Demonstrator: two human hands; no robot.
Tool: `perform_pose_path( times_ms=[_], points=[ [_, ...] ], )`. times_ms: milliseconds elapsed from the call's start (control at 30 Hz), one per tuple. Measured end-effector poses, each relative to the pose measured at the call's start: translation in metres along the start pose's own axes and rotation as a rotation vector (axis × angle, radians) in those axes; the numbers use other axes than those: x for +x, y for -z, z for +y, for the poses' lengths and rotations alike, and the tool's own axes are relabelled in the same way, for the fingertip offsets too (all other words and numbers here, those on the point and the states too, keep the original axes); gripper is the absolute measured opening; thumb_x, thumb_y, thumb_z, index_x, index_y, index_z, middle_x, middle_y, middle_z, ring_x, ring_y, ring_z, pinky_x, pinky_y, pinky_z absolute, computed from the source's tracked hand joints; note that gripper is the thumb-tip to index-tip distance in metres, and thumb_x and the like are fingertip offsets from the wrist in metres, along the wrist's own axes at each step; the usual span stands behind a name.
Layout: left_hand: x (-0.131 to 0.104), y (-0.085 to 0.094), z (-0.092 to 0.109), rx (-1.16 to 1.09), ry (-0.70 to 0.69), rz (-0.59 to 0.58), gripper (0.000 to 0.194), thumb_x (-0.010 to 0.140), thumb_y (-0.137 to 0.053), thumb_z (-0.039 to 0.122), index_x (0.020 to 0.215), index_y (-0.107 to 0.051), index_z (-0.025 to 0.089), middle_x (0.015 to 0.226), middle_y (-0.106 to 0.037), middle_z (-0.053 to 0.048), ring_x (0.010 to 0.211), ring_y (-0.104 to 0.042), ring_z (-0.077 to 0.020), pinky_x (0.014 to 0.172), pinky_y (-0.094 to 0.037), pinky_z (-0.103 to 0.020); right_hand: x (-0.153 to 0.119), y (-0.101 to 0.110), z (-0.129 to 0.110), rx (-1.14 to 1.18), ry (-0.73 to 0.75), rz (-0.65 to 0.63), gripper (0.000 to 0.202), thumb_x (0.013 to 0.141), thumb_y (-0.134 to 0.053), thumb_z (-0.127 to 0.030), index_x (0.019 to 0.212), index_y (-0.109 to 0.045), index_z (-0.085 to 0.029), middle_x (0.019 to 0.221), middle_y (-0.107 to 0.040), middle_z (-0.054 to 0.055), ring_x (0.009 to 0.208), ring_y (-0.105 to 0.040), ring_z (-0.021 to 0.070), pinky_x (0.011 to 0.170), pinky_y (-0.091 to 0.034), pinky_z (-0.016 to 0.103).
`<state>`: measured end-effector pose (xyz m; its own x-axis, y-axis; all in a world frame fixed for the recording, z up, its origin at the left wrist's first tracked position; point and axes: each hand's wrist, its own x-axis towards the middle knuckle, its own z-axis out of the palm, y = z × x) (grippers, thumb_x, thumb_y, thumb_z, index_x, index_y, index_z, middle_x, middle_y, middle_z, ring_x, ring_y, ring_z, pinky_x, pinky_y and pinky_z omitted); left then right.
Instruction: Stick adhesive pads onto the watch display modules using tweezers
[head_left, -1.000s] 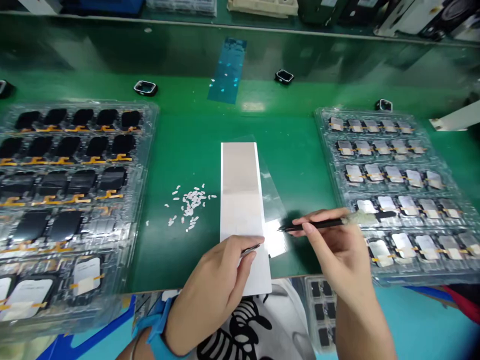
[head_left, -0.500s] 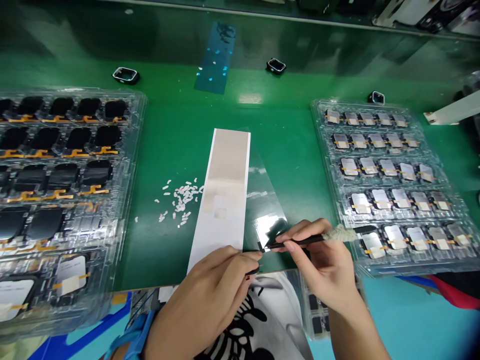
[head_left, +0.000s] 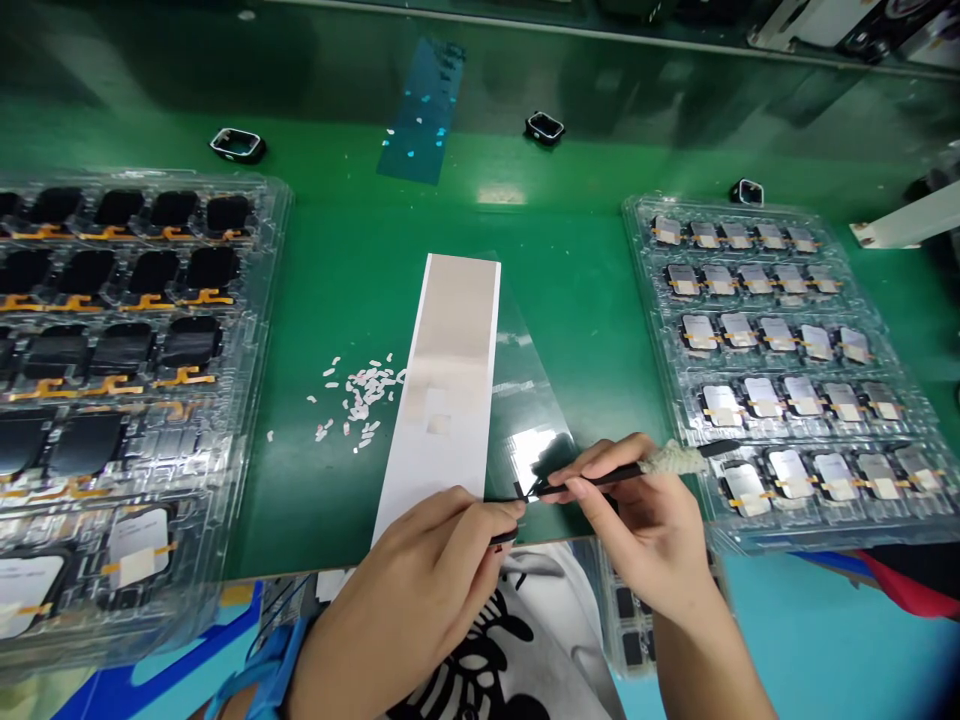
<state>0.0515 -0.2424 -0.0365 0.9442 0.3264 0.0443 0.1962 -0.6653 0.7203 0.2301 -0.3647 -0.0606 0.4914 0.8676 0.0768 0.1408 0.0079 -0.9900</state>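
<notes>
My left hand [head_left: 431, 575] is closed around a thin black watch screen [head_left: 504, 538], mostly hidden by the fingers. Between thumb and fingertips, my right hand [head_left: 645, 525] grips black tweezers [head_left: 611, 476] with pale wrapping round the handle. The tips of the tweezers meet a small dark piece [head_left: 520, 491] at the left fingertips; whether they pinch it I cannot tell. Under and beside the left hand lies a long sheet [head_left: 450, 345], white with a beige upper part. A clear film [head_left: 525, 385] extends to its right.
At left stands a clear tray [head_left: 259, 330] of black watch screens; at right, another tray [head_left: 660, 370] holds silver-backed ones. Small white scraps [head_left: 367, 390] lie left of the sheet. Farther back are a blue film strip [head_left: 420, 130] and watch cases [head_left: 544, 128].
The tweezers and right hand have shifted very slightly, with the handle end a little higher. Both hands keep their hold, and the view has moved slightly.
</notes>
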Motion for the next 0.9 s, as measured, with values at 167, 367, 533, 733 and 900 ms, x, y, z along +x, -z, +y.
perform_pose_path(
  times_ms=[167, 367, 533, 733, 900],
  points=[
    [-0.003, -0.003, -0.001, -0.078, 0.058, 0.016, 0.022, 0.096, -0.047, 0.01, 0.115, -0.053, 0.022, 0.094, -0.069, -0.007, 0.083, -0.069, -0.0225, 0.068, -0.06, -0.034, 0.002, -0.002, -0.003, 0.047, -0.032, 0.036, 0.013, 0.096, -0.056, -0.01, 0.1, -0.057, -0.022, 0.092, -0.062, 0.0, 0.074, -0.075, 0.0142, 0.067, -0.068, 0.029],
    [0.006, 0.0, -0.005, -0.255, 0.126, 0.191, 0.017, 0.09, -0.065, 0.013, 0.101, -0.068, 0.026, 0.078, -0.07, 0.002, 0.063, -0.065, -0.0119, 0.057, -0.052, -0.021, 0.008, -0.005, -0.007, 0.154, -0.003, 0.246, 0.011, 0.094, -0.06, -0.01, 0.094, -0.058, -0.021, 0.083, -0.065, -0.001, 0.076, -0.075, 0.0131, 0.066, -0.066, 0.023],
    [0.018, 0.008, -0.008, -0.308, 0.126, 0.288, 0.02, 0.093, -0.063, 0.017, 0.108, -0.073, 0.024, 0.093, -0.079, -0.003, 0.074, -0.072, -0.0154, 0.064, -0.056, -0.023, 0.01, -0.028, -0.026, 0.264, 0.125, 0.389, 0.013, 0.096, -0.057, -0.012, 0.097, -0.055, -0.025, 0.083, -0.068, 0.0, 0.077, -0.074, 0.0163, 0.073, -0.069, 0.038],
    [0.021, 0.009, -0.011, -0.281, 0.121, 0.359, 0.029, 0.093, -0.059, 0.015, 0.119, -0.07, 0.023, 0.097, -0.078, -0.004, 0.072, -0.07, -0.014, 0.062, -0.054, -0.022, 0.018, -0.067, -0.042, 0.217, 0.223, 0.355, 0.016, 0.097, -0.054, -0.013, 0.102, -0.051, -0.029, 0.089, -0.07, 0.001, 0.088, -0.075, 0.0195, 0.075, -0.07, 0.039],
    [0.021, 0.007, -0.017, -0.298, 0.167, 0.372, 0.035, 0.095, -0.055, 0.013, 0.127, -0.064, 0.024, 0.096, -0.075, -0.002, 0.079, -0.069, -0.0139, 0.068, -0.053, -0.021, 0.026, -0.08, -0.043, 0.286, 0.247, 0.35, 0.019, 0.097, -0.051, -0.009, 0.102, -0.054, -0.027, 0.088, -0.069, 0.001, 0.09, -0.075, 0.0187, 0.083, -0.069, 0.043]
  ],
)
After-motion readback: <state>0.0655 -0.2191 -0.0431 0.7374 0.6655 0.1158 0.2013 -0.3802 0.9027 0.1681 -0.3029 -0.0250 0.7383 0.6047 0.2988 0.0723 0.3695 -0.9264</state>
